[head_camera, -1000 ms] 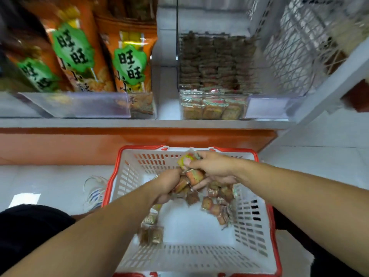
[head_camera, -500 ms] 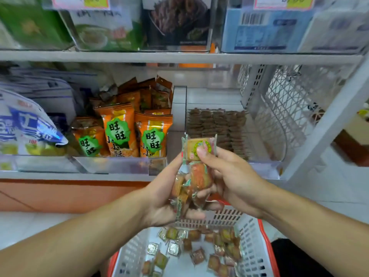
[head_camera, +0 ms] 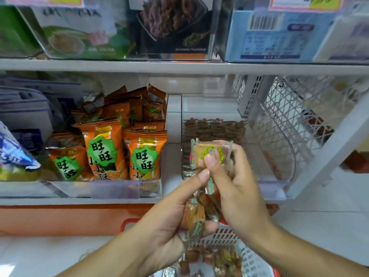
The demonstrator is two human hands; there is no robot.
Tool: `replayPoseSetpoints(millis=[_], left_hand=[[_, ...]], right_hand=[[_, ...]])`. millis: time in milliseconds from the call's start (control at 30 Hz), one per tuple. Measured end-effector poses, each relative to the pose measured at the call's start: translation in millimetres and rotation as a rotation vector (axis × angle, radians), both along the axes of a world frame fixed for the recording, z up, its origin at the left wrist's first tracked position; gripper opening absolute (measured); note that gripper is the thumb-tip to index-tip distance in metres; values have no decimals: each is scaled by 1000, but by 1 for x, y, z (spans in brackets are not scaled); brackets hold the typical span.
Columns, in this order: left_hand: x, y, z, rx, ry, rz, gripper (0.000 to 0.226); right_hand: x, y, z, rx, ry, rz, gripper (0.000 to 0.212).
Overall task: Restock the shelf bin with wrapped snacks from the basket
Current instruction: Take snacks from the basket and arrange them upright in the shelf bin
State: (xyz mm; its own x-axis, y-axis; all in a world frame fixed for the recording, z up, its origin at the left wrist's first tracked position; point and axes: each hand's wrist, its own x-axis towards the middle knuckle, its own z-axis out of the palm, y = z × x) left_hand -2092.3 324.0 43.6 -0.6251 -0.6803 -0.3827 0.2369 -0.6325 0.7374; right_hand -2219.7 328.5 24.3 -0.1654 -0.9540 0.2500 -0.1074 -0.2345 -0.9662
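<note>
Square, crinkly clear-wrapped snacks (head_camera: 211,154) pinched between both hands, left (head_camera: 171,216) and right (head_camera: 237,188), before clear plastic bin (head_camera: 279,156).

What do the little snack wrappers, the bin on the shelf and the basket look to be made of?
Snack wrappers: thin glossy plastic film, probably; partly see-through, with crimped ends.
Shelf bin: clear rigid plastic, likely acrylic; the stacked snacks show through its walls.
Basket: white moulded plastic with slotted walls and a red rim.

We hold wrapped snacks (head_camera: 211,154) before the shelf bin (head_camera: 235,136), snack bags (head_camera: 123,148) to its left, the basket (head_camera: 253,260) below.
</note>
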Motion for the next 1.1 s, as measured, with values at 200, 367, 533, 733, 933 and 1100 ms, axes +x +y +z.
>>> replayPoseSetpoints(millis=[200, 367, 533, 733, 933, 1100], left_hand=[[1, -11, -26, 88, 57, 82, 65], [1, -14, -19, 53, 50, 134, 46], [0, -23, -15, -14, 13, 187, 52], [11, -25, -12, 84, 113, 222, 40], [28, -28, 2, 177, 216, 208, 49], [35, -29, 8, 111, 236, 174, 51]], right_hand=[[13, -1, -9, 53, -90, -93, 37], [8, -1, -5, 254, -440, -43, 34], [2, -2, 0, 254, -585, -31, 36], [-16, -7, 16, -81, -82, -28, 28], [-30, 2, 20, -434, 618, 24, 49], [-28, 9, 21, -464, 697, 139, 36]])
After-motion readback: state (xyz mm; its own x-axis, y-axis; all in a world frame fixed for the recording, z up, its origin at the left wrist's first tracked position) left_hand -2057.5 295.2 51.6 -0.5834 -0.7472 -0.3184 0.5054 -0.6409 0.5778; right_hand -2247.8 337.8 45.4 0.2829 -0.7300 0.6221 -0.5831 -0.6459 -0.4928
